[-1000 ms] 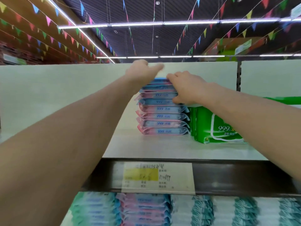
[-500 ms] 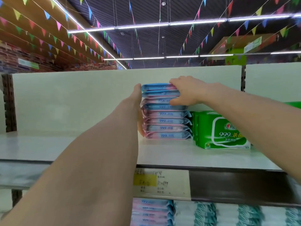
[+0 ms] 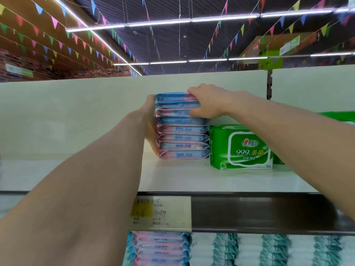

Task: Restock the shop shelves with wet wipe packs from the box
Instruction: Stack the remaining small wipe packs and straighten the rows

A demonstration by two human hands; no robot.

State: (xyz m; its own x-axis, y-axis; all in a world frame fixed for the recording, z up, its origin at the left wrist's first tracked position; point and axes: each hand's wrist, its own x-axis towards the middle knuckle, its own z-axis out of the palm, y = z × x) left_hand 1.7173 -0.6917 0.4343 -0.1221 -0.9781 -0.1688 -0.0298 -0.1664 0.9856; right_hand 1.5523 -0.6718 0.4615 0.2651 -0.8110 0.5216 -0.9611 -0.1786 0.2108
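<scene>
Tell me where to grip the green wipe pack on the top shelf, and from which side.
Take the green pack by its upper edge, from the front and above: its top is free, while its left end sits against the pink-and-blue stack, likely leaving no finger room.

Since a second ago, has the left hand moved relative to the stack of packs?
Yes. The left hand has come down from the top of the stack of packs to press flat against its left side.
</scene>
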